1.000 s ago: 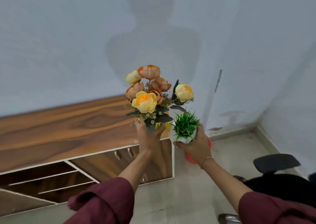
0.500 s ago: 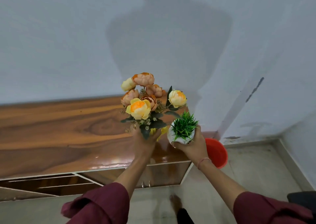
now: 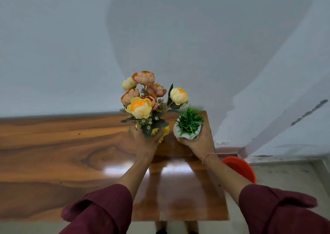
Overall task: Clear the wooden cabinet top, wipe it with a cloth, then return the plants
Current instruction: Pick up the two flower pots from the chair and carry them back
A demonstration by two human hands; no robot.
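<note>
We see both arms stretched forward, maroon sleeves pushed up to the elbows. The left hand (image 3: 145, 141) and the right hand (image 3: 197, 141) are each closed in a grip, side by side.

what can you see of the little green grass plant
The grass plant is a small tuft of spiky bright green blades, artificial-looking, in a rounded white pot. It looks roughly upright, gripped from below and behind by the right hand, over the right end of the wooden cabinet top, beside the flower bouquet.
</note>
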